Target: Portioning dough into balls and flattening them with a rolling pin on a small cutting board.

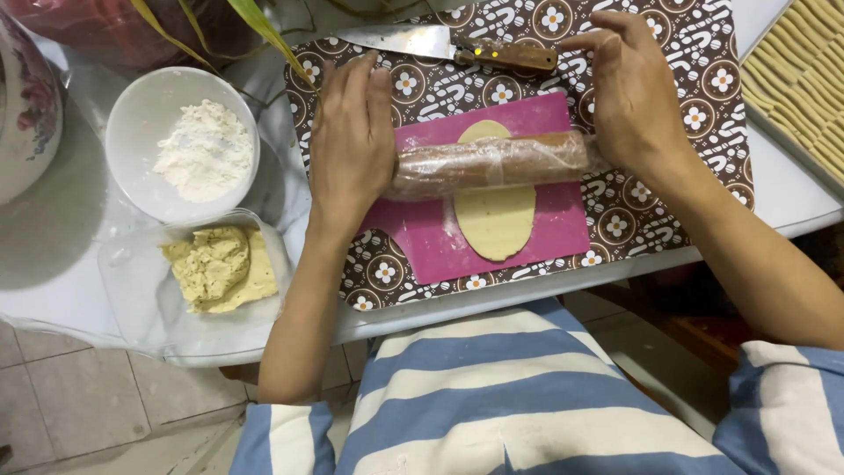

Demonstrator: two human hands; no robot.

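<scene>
Nearest the person's striped shirt, a clear plastic container (132, 290) held a lump of pale dough (220, 268) at the table's front left edge. Just beyond it stood a white bowl (132, 114) of flour (204, 149).

Centre: a pink cutting mat (422, 237) lay on a brown patterned placemat (668, 35). On the pink mat sat an oval sheet of flattened dough (497, 224), long axis running away from the person. A rolling pin (488, 164) (wrapped in clear film) lay crosswise over the oval's far half.

Left hand (350, 141): flat, fingers extended, palm pressing on the pin's left end. Right hand (629, 84): likewise unclenched, palm pressed on the right end, fingers stretched forward.

Farther back, a knife (440, 44) with a wooden handle lay on the placemat. At the far right, a tray (756, 110) carried rows of pale dough strips (804, 62).
</scene>
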